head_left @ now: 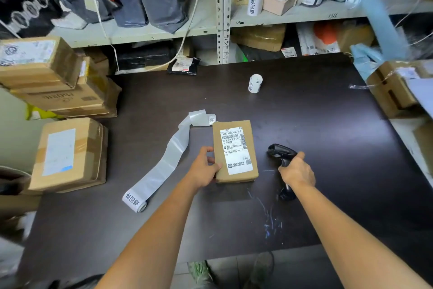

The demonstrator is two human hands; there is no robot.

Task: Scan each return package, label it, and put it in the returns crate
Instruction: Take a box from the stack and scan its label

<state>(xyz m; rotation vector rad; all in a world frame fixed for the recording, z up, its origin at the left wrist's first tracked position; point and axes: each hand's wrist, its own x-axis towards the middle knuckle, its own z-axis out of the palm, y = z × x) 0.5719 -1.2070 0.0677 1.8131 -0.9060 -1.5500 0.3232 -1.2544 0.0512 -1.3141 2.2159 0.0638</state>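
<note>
Grip by grip, from the right: the right grip (pixel 296 172) is clenched round the handle of the black scanner (pixel 280 151), near the middle of the bench (pixel 328 124) and a little toward its near edge. The handle runs back toward the person and the head sits at the far end. Whether the butt rests on the bench or is just lifted I cannot tell.

The nose of the scanner points left, toward the package (pixel 235 151). That package lies just beside it, apart from it, with a strip of bare bench between. It lies flat, its long axis running from the near edge toward the far edge with a slight lean, printed side up. The left grip (pixel 206 168) is grasping it at the near-left corner, thumb over the top face.

The coming move turns on one thing — the barcode (pixel 230 136) sits at the far end of the package's face, to the left of the scanner head and slightly beyond it. My reading is that the right grip, the nearer one, need only tip the nose up and over to the left while the left grip steadies the package.

A paper label strip (pixel 168 159) trails from the package's far-left corner toward the bench's near-left side, and a second label roll (pixel 255 83) stands well apart toward the far edge. I cannot pick out the returns crate with any certainty.
</note>
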